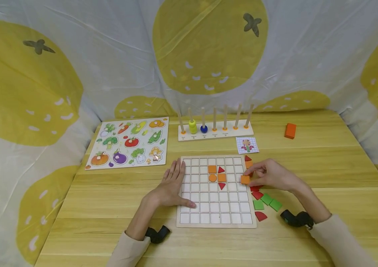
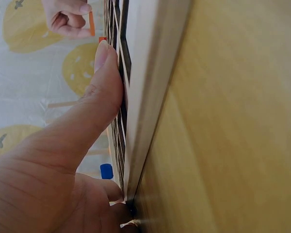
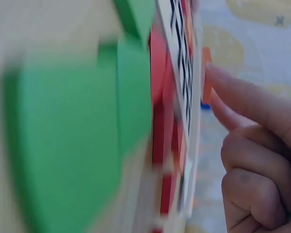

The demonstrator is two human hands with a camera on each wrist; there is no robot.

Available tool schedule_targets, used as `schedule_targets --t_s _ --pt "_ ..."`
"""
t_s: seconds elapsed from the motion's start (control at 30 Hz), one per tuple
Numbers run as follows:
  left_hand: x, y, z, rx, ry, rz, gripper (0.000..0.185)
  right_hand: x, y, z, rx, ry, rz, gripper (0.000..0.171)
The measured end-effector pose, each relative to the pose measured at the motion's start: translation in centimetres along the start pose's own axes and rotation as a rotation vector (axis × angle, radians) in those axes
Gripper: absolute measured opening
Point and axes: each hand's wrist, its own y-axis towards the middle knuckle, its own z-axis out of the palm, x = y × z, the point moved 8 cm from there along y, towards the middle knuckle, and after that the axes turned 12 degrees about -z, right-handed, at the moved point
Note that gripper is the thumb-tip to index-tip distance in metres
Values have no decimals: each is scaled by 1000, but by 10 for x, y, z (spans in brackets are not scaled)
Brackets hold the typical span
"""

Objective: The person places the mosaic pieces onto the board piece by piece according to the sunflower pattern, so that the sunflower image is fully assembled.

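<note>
Plainly, the right hand [image 1: 273, 174] pinches 1 flat, square orange tile [image 1: 245, 180].

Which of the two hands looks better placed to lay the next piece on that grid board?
Probably the right hand: it pinches an orange square tile over the right side of the grid board. The left hand rests at the board's left edge, holding no tile.

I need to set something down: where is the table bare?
Right of the right hand, below the orange block; and left of the left hand, below the vegetable puzzle. Crowded: the right edge of the grid board, with green tiles and red tiles.
</note>
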Motion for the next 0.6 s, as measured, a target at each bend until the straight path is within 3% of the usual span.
schedule_targets --t_s 0.33,0.6 --pt "1 1 0 4 -1 1 143 37 42 55 43 -4 -52 23" --pt "-1 0 -1 5 -11 6 142 42 55 69 66 -47 -49 23"
